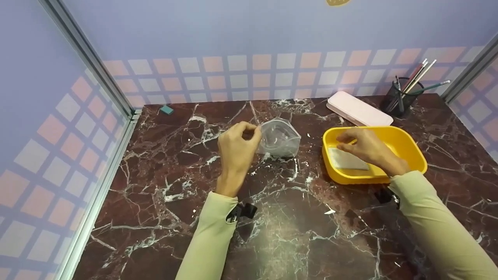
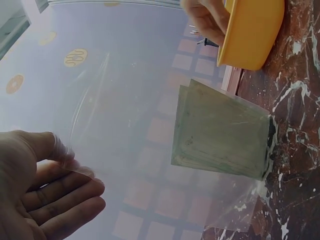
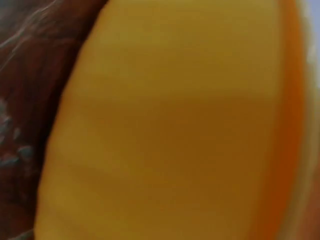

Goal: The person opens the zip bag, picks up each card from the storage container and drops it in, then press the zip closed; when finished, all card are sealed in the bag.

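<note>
My left hand (image 1: 238, 149) pinches the top edge of a clear plastic bag (image 1: 286, 146) between thumb and fingers. In the left wrist view the bag holds several flat, squarish grey-green sheets (image 2: 220, 132) near its bottom, by the table. My right hand (image 1: 363, 146) hovers over the left part of a yellow basin (image 1: 358, 180), fingers loosely bent, with a gap between thumb and forefinger and nothing seen in it. Below it, a flat whitish square packet (image 1: 348, 160) lies in the basin. The basin's wall (image 3: 170, 125) fills the blurred right wrist view.
Behind the basin lies a pale pink case (image 1: 360, 109). A black mesh cup (image 1: 402, 99) with pencils stands at the back right corner. Far left at the back is a small teal block (image 1: 167, 110). Panels enclose the dark marbled table (image 1: 280, 233) on the left, back and right.
</note>
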`<state>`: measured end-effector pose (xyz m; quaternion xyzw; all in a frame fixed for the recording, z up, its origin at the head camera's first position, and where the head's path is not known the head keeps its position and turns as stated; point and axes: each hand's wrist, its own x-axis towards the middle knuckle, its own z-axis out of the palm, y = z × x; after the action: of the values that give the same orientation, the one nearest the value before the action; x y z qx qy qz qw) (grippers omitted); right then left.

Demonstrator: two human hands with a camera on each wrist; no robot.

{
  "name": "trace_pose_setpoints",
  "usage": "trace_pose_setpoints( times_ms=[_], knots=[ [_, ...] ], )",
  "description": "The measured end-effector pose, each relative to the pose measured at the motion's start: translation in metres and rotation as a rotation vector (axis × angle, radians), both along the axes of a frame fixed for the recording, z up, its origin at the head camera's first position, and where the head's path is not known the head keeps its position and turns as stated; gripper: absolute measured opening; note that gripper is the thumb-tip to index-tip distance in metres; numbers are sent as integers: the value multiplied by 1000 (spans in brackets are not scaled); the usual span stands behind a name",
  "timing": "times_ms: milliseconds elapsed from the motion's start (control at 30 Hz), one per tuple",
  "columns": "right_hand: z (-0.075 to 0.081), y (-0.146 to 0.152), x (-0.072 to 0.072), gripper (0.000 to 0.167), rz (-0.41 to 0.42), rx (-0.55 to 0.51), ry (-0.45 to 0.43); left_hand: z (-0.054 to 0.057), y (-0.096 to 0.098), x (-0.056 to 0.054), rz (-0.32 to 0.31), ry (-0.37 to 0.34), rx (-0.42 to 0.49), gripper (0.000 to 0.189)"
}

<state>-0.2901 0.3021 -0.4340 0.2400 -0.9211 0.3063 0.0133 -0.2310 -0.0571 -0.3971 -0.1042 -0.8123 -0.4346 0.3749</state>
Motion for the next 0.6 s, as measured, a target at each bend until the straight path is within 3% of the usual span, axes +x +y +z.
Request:
trace_pose_setpoints(
  times_ms=[333,600],
  knots=[
    [-15,3,-9,20,25,47,1,9,7,-8,-6,-64,4,9],
    [-18,5,-14,23,77,72,21,13,10,-16,-27,-98,9,9]
  ],
)
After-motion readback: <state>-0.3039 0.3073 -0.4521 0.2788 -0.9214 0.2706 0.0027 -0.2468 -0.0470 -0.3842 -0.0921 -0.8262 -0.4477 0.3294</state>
